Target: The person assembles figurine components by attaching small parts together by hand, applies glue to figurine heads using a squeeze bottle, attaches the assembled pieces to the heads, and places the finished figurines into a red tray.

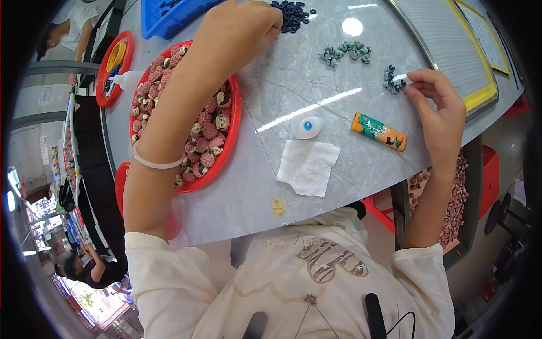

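My left hand (240,25) reaches across to the far side of the table, its fingers curled closed and the fingertips hidden. Next to it lies a pile of small dark blue rings (293,17). At the right, the thumb and index finger of my right hand (437,104) pinch at a small dark piece (402,83). That piece is by a cluster of small grey-blue pieces (389,79). Between the hands spreads a loose group of grey-green pieces (350,52).
A red tray (234,135) of pink and cream flower-like pieces sits under my left forearm. Nearby are a blue bin (169,22), a white bottle with a blue dot (307,127), a white tissue (309,168), an orange-green packet (378,131) and a yellow-edged tray (480,96).
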A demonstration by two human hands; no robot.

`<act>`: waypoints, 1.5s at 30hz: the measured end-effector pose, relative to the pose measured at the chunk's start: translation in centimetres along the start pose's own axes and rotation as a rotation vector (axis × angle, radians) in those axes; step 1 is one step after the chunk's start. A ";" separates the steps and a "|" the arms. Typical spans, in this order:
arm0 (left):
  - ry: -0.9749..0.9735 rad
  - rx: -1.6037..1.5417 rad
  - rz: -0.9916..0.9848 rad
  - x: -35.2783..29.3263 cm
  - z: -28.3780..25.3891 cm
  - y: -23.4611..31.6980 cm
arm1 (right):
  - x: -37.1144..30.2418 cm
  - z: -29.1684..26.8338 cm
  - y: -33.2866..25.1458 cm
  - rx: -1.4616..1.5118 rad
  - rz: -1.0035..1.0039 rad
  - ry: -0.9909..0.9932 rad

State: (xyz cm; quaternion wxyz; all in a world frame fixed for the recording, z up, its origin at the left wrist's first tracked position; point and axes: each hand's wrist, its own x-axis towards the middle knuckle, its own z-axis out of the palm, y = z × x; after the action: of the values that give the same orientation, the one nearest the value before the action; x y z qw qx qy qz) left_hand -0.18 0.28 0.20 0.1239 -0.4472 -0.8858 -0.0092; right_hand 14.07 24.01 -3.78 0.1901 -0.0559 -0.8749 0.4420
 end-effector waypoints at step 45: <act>0.233 -1.448 -0.626 -13.1 -5.9 12.6 | -7.2 3.2 -10.6 0.825 -0.123 -0.406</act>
State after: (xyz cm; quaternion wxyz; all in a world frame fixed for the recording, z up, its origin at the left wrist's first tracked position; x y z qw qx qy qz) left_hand 18.58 -3.28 1.69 -0.1140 -0.1430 -0.7254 -0.6636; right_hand 20.26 13.27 0.83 0.0471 0.1639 -0.6471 0.7431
